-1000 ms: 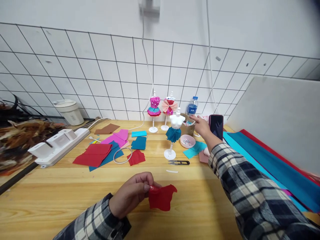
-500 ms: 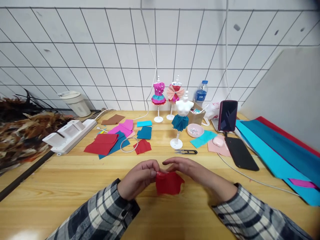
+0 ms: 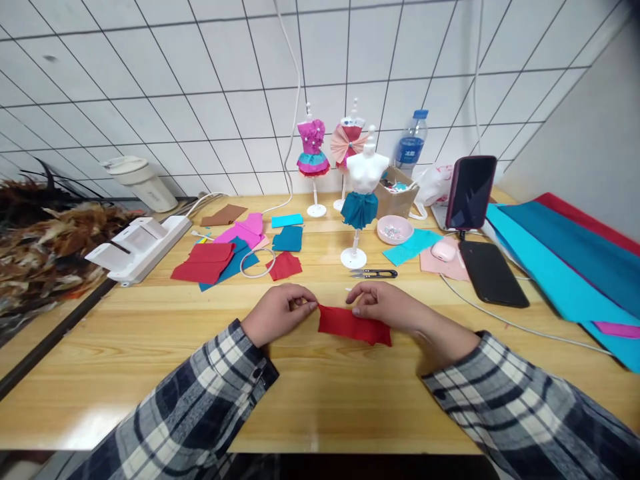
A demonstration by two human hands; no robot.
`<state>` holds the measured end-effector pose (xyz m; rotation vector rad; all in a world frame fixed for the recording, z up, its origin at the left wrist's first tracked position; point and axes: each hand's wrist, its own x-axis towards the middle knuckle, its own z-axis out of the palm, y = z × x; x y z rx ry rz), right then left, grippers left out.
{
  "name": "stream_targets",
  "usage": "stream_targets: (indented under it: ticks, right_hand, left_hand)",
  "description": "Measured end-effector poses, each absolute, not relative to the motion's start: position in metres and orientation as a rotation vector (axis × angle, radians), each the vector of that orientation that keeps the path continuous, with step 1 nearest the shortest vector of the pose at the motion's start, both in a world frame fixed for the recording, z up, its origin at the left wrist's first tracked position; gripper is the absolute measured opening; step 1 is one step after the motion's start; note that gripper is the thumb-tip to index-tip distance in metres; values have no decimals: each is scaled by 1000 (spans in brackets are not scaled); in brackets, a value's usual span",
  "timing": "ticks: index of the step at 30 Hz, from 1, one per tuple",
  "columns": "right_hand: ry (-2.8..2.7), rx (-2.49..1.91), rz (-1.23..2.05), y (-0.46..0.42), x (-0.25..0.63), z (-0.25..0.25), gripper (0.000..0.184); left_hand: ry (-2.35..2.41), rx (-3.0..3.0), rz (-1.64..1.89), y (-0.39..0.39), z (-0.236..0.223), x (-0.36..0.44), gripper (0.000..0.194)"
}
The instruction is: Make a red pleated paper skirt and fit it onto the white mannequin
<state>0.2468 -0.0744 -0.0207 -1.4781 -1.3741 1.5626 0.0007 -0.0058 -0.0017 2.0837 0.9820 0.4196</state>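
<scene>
The left hand (image 3: 280, 312) pinches the far left corner of a red fabric strip (image 3: 353, 328) between thumb and fingertips. The right hand (image 3: 389, 305), at the strip's two o'clock, sets its thumb tip on the far edge while the index finger arches apart; whether another finger grips from beneath is hidden. Between the hands, the strip runs crosswise, its right end slanting nearer the body; I cannot tell if it lies flat on the wooden tabletop (image 3: 310, 393). Both wrists emerge from plaid sleeves (image 3: 200, 393).

Taking the strip as the clock's centre, thread snips (image 3: 383, 273) lie near twelve, just before a white mannequin (image 3: 367, 171) in a teal skirt (image 3: 359, 211). At ten, a small red scrap (image 3: 285, 266) lies beside a pale ring (image 3: 260, 276). A pink bowl (image 3: 395, 239) of beads stands at one, a turquoise piece (image 3: 413, 248) near it. At two, a pink case (image 3: 444, 250) rests on peach fabric (image 3: 453, 269). Farther off, a dressed mannequin (image 3: 313, 148) stands between eleven and twelve, and a water bottle (image 3: 411, 143) at one.
</scene>
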Motion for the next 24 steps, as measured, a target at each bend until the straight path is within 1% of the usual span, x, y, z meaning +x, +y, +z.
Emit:
stream_targets:
  ticks: [3,5,7,9,13,16,20,24]
  right_hand:
    - [-1389,-1375,1495,-75,248,-11,31]
    - [-1467,-1328,1406,-78,247,-3,26]
    - [-1588,-1287,1317,-84,245,4,20]
    - [-1708,-1236,1256,-89,242,9,15]
    - [-1807,-1212,1205,-95,237,14,9]
    - [-1782,-1255,1174,-95,237,15,8]
    - [-1753,-1288,1145,-93,239,13,11]
    - [-1712,-1289,1163,-92,240,12,14]
  left_hand:
    - [914,1819,481,2,2,-5,34]
    - [858,1560,591,4,3,-7,42]
    - [762,1313,631,1,3,-5,45]
    - [665,1174,559,-7,2,1,50]
    - [562,1230,333,-23,5,11,59]
    - [588,1378,252,-26,14,10,53]
    - [677,1566,253,-20,22,5,42]
    - [693,1607,277,-17,21,4,29]
